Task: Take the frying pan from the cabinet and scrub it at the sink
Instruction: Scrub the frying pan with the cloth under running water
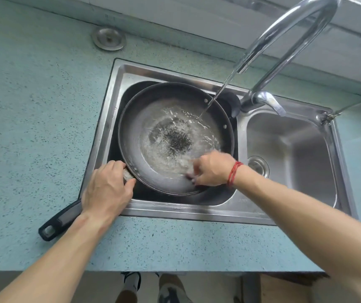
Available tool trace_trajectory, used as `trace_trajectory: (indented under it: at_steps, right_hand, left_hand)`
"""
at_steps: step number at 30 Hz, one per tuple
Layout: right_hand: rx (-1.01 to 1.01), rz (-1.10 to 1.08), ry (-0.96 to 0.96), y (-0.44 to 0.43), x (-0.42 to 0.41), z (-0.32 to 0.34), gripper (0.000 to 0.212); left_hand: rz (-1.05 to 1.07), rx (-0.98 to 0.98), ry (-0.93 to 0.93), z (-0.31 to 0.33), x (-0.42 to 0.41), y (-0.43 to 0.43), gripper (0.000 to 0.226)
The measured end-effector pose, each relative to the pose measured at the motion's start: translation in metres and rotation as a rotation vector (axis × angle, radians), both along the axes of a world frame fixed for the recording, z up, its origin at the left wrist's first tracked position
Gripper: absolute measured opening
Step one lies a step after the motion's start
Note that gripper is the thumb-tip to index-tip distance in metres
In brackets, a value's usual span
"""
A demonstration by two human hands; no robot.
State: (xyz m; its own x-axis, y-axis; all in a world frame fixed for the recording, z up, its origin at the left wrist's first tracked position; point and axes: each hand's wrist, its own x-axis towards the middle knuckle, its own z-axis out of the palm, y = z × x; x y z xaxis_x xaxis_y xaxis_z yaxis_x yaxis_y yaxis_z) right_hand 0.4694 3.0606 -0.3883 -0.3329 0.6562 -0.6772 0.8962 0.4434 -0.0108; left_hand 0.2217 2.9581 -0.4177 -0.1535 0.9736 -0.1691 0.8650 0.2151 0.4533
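Two hands engaged: left hand (107, 189) clamped on the frying pan (175, 138) where handle meets rim, right hand (212, 168) inside the pan, closed on something blurred, presumably a scrubber. Pan sits tilted in the left basin of the sink (114, 119), faucet (284, 38) running. Recommend firm bracing and working the dark central residue (176, 141)
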Motion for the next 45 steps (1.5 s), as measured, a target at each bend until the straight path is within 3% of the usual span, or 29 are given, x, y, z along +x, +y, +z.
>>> trace_trajectory:
  at_steps: [4, 9, 12, 15, 17, 22, 27, 32, 38, 45]
  right_hand:
    - [0.267, 0.113, -0.099, 0.033, 0.025, -0.001, 0.029]
    - [0.365, 0.187, -0.143, 0.033, 0.029, -0.002, 0.031]
    - [0.199, 0.110, -0.094, 0.017, 0.019, -0.002, 0.030]
    - [-0.026, 0.028, 0.034, -0.002, 0.003, 0.001, 0.019]
    - [-0.142, -0.052, 0.154, -0.018, -0.014, 0.005, 0.023]
    - [-0.219, -0.256, 0.489, -0.036, -0.058, -0.001, 0.032]
    - [-0.116, -0.257, 0.493, -0.039, -0.059, -0.008, 0.034]
    - [-0.031, -0.162, 0.207, -0.030, -0.026, -0.004, 0.029]
    - [0.287, -0.002, -0.032, 0.028, 0.027, -0.010, 0.027]
    - [0.645, 0.240, 0.038, 0.076, 0.038, -0.011, 0.015]
  left_hand:
    - [-0.003, 0.009, 0.006, 0.001, 0.001, 0.000, 0.022]
    - [0.000, 0.013, 0.015, 0.001, 0.002, -0.001, 0.024]
    - [0.004, 0.011, 0.015, 0.001, 0.002, -0.001, 0.025]
    - [0.007, 0.009, 0.014, 0.002, 0.002, -0.001, 0.025]
    - [0.006, 0.012, 0.011, 0.002, 0.002, -0.001, 0.024]
    - [-0.006, 0.007, 0.017, 0.001, 0.002, 0.000, 0.025]
    - [-0.002, 0.007, 0.026, 0.003, 0.003, 0.000, 0.024]
    - [-0.004, -0.003, 0.017, 0.002, 0.002, 0.000, 0.022]
    - [-0.007, 0.016, 0.021, 0.003, 0.003, 0.000, 0.022]
    - [-0.015, 0.028, 0.026, 0.000, 0.001, 0.000, 0.021]
